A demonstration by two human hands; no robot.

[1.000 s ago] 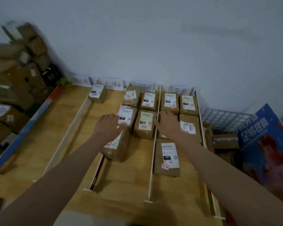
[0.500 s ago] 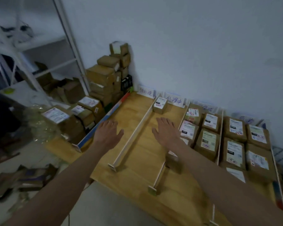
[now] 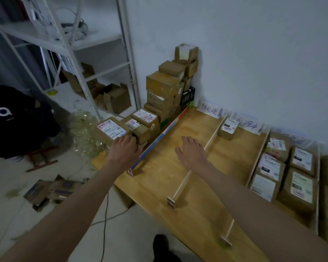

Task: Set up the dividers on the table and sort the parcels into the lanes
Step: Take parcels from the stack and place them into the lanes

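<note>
The wooden table [image 3: 178, 186] carries thin white dividers [image 3: 206, 148] and a coloured strip [image 3: 159, 137] along its left edge. My right hand [image 3: 192, 154] hovers flat, fingers spread, over the leftmost lane and holds nothing. My left hand [image 3: 124, 150] reaches past the coloured strip. Its fingertips are at a labelled parcel [image 3: 112, 129] and a small brown box [image 3: 140, 133] in the pile beside the table, without a plain grip. One parcel [image 3: 228, 128] lies at the back of the second lane. Several labelled parcels [image 3: 271, 167] fill the lanes at the right.
Handwritten lane cards [image 3: 209, 110] lean on the wall. A tall stack of brown boxes [image 3: 170, 87] stands in the corner beside a white metal rack [image 3: 83, 53]. Flattened cardboard [image 3: 51, 191], a cable [image 3: 104, 214] and a dark shape with a white logo [image 3: 17, 120] lie on the floor to the left.
The view swung left. Both hands left the parcels in the right lanes; the left one now reaches the pile off the table's left edge, and the right one is over the leftmost lane.
</note>
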